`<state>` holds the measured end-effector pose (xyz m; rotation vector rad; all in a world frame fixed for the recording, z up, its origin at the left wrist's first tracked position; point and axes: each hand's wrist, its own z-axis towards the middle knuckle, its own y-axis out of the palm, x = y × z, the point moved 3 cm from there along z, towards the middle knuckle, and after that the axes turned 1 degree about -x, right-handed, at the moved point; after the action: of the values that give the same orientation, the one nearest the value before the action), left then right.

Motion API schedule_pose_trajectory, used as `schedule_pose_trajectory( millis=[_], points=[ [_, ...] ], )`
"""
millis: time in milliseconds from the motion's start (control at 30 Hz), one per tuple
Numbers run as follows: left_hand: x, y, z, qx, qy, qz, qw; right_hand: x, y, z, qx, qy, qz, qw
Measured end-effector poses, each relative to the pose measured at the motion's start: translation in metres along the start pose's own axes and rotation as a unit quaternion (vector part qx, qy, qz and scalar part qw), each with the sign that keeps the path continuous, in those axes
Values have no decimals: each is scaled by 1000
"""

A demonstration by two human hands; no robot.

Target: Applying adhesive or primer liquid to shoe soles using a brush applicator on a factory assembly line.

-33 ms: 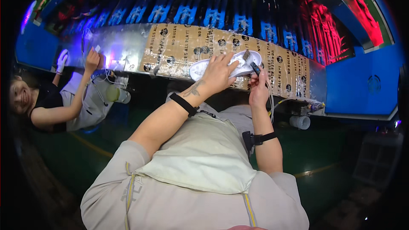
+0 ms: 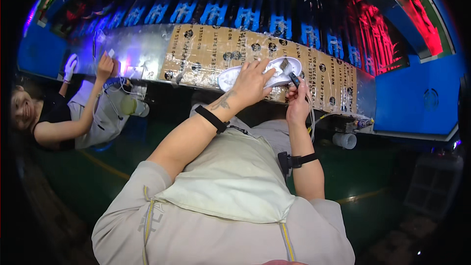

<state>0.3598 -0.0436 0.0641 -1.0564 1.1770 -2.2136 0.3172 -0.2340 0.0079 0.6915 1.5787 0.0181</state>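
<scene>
Left hand (image 2: 250, 84) spread over one white sole-shaped piece (image 2: 228, 78); right hand (image 2: 296, 105), piece's 4 o'clock, grips one brush (image 2: 294, 79). Hands: two.

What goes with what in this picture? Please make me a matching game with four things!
Things:
1. left hand
2. brush
3. cardboard
4. side panel

Matches:
A. blue, at the far right
B. on the white sole
C. brown, with black printing
D. held in the right hand

Right pairs: 1-B, 2-D, 3-C, 4-A
</scene>
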Motion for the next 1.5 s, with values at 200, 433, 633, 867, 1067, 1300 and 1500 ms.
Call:
schedule_pose_trajectory(
  millis=[200,433,633,867,1067,1300,1500],
  points=[
    [-3,1,-1,-5,-25,5,1000,-12,-17,-29,35,-21,-64,997],
    [-5,4,-1,-25,-27,-11,999,-52,-38,-44,43,-67,-78,994],
    [-7,2,0,2,-18,-1,1000,-76,5,-31,-51,-189,-313,929],
    [-8,2,1,5,-17,-22,1000,-57,21,-27,-149,-437,-604,650],
    [-10,3,1,10,-22,-6,1000,-46,7,-46,-196,-487,-621,583],
    [-11,6,1,7,-27,-14,1000,-72,1,-61,-155,-378,-537,738],
    [-11,3,2,1,-28,-14,1000,-55,-13,-34,-7,34,80,996]
  ],
)
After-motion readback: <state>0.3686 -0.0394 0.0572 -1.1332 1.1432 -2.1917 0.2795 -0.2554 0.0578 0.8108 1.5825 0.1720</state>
